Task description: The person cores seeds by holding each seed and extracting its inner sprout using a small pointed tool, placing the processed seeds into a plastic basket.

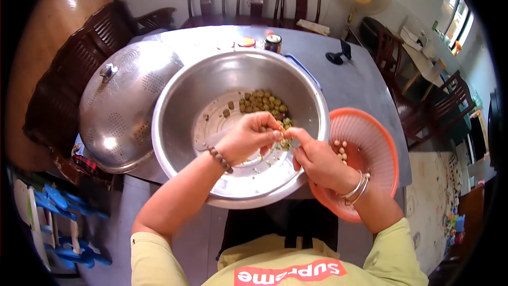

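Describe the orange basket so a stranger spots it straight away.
Find the grey table, then the big steel basin at its near edge. Right of the basin, partly behind the right hand, sits the plastic basket. Unlike the shiny basin, it is orange, ribbed and holds pale seeds.

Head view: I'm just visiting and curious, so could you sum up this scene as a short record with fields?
Left hand: over the basin, fingertips close to the right hand's; wears a beaded bracelet
Right hand: meeting the left hand; two bangles on the wrist
Between fingertips: something small, too small to identify
Steel basin: holds round greenish pieces and scattered scraps
Coral basket: right of the basin; a few pale kernels inside
Perforated metal dome: left of the basin
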`<state>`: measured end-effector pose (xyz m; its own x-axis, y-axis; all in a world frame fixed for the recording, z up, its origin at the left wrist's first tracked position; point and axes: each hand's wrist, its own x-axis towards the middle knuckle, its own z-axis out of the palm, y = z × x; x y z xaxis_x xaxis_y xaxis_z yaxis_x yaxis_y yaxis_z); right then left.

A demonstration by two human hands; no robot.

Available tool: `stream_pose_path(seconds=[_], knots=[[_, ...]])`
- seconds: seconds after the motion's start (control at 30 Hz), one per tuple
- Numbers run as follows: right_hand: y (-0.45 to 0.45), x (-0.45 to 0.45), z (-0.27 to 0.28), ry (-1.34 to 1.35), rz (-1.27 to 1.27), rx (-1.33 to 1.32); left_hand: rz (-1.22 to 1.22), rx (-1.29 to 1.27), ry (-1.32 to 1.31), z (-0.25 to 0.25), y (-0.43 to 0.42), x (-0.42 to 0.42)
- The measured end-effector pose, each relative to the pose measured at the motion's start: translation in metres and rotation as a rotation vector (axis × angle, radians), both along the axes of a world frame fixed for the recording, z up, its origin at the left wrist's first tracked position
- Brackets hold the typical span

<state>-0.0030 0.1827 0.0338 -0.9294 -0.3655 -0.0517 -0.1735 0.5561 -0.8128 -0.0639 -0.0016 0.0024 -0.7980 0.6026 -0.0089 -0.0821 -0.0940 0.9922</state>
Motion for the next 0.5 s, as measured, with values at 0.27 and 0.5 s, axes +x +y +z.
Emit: stream_pose_path(seconds=[0.27,0.5], knots=[[-0.003,-0.002,0.003,-0.074,-0.042,-0.091,0.04,0.029,0.024,-0.003,0.002,-0.001],[-0.003,-0.008,-0.01,-0.252,-0.025,-0.417,0.005,0.19,-0.153,-0.004,-0.003,-0.004]])
